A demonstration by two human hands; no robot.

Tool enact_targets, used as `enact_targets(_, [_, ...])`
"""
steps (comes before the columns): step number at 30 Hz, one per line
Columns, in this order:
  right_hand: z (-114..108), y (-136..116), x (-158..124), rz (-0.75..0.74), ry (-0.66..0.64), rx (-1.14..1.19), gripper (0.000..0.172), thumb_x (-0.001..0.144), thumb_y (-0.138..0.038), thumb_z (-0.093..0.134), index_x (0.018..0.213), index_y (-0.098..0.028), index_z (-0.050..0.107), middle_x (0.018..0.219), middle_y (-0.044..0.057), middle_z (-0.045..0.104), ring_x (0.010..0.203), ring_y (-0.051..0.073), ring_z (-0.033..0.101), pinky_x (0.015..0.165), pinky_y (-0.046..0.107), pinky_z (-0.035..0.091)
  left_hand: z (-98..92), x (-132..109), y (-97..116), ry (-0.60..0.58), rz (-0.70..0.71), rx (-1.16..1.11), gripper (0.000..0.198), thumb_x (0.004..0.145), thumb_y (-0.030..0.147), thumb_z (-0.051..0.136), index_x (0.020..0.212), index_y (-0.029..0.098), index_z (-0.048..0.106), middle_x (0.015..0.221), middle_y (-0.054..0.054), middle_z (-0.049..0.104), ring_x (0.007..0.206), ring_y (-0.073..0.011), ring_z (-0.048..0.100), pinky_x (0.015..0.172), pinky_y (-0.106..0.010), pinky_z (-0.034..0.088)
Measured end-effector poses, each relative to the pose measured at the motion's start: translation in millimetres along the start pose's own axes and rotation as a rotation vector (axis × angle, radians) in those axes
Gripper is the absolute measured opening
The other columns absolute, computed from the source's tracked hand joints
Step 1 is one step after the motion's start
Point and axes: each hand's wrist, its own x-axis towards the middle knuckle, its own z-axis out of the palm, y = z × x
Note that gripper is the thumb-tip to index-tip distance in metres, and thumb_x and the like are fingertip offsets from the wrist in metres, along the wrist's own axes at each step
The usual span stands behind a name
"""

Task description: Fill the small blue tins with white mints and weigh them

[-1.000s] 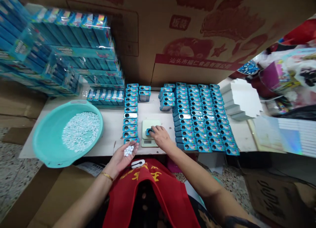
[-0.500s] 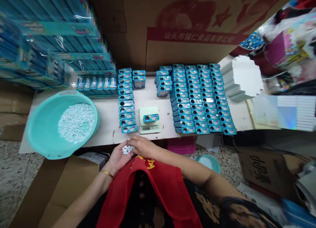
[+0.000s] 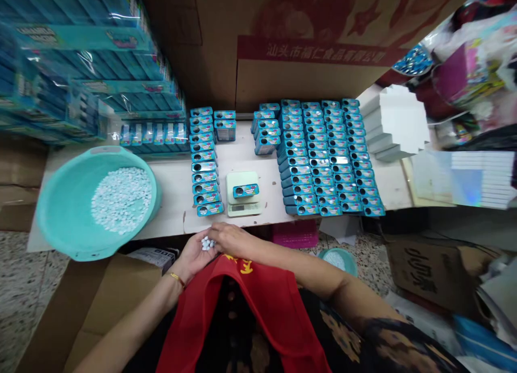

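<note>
A: Where are the small white pieces (image 3: 207, 244) held?

B: On the left hand (image 3: 193, 258), just off the near edge of the surface (image 3: 174, 192); the palm is turned up and cupped, unclenched, and a small heap is borne on it.

A: And what is gripped by the right hand (image 3: 231, 238)?

B: That cannot be told; its fingers are bent over the heap, close against the left hand, and the fingertips are hidden.

A: Is anything set on the scale (image 3: 243, 209)?

B: One blue box (image 3: 246, 191); it is laid across the pale plate, untouched by either hand, with its dark round spot towards the left.

A: What is placed around the scale?

B: To its left, a row of blue boxes (image 3: 204, 167) is lined up; further left, a turquoise basin (image 3: 50, 222) is partly filled with more white pieces; to the right, several packed columns of blue boxes (image 3: 319, 160) are ranged.
</note>
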Motion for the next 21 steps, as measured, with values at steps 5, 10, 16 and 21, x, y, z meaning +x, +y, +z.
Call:
enact_targets(5, [0, 6, -1, 0.0, 0.039, 0.008, 0.015, 0.077, -0.018, 0.055, 0.092, -0.017, 0.057, 0.091, 0.004, 0.054, 0.078, 0.014, 0.051, 0.066, 0.023, 0.042, 7.4, 2, 4, 0.007, 0.002, 0.005, 0.024, 0.083, 0.007, 0.038, 0.07, 0.008, 0.058, 0.062, -0.007, 0.064, 0.056, -0.0149, 0.062, 0.056, -0.027, 0.052])
enact_targets(10, [-2, 10, -3, 0.002, 0.096, 0.042, 0.013, 0.077, -0.016, 0.055, 0.089, -0.017, 0.06, 0.09, 0.003, 0.056, 0.079, 0.014, 0.052, 0.068, 0.023, 0.042, 10.2, 8, 5, -0.015, -0.022, -0.025, 0.023, 0.083, 0.008, 0.039, 0.072, 0.008, 0.059, 0.062, -0.007, 0.064, 0.055, -0.0138, 0.061, 0.056, -0.026, 0.052])
enact_targets(16, [-13, 13, -19, -0.104, 0.349, 0.204, 0.019, 0.085, -0.019, 0.047, 0.1, -0.02, 0.059, 0.102, 0.004, 0.06, 0.094, 0.014, 0.053, 0.083, 0.025, 0.042, 8.1, 12, 6, -0.047, -0.037, -0.051, 0.02, 0.083, 0.01, 0.042, 0.075, 0.008, 0.059, 0.065, -0.008, 0.064, 0.057, -0.0149, 0.062, 0.059, -0.027, 0.053])
enact_targets(21, [-22, 67, -53, 0.467, 0.922, 0.375, 0.03, 0.08, -0.023, 0.052, 0.11, -0.02, 0.051, 0.106, 0.008, 0.055, 0.095, 0.017, 0.052, 0.077, 0.031, 0.046, 1.6, 9, 8, 0.034, -0.03, -0.111, 0.017, 0.083, 0.011, 0.044, 0.082, 0.006, 0.06, 0.08, -0.015, 0.066, 0.081, -0.0219, 0.065, 0.07, -0.032, 0.055])
